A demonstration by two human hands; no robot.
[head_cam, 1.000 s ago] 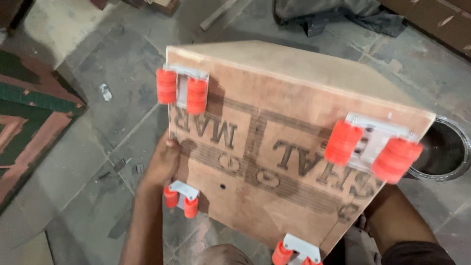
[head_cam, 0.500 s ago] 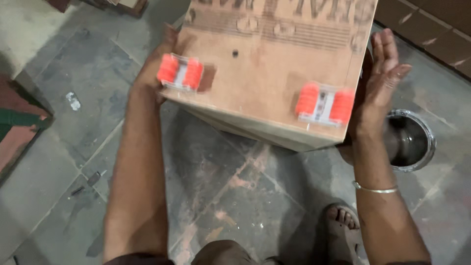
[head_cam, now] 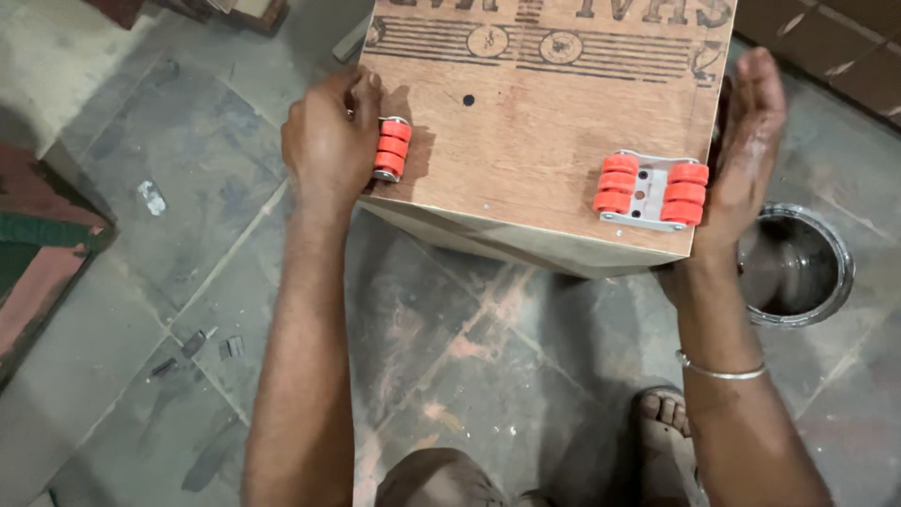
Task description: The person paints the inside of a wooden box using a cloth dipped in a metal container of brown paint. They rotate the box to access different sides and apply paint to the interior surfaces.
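The brown plywood box (head_cam: 544, 122) with orange caster wheels (head_cam: 649, 190) has moved up, toward 12 o'clock. The left hand (head_cam: 330, 141) now grasps its 9 o'clock edge, and the right hand (head_cam: 746, 150) presses flat at 3 o'clock.

Single head-worn view, steeply downward and close over a plywood box (head_cam: 535, 122), perhaps slightly forward-tilted.
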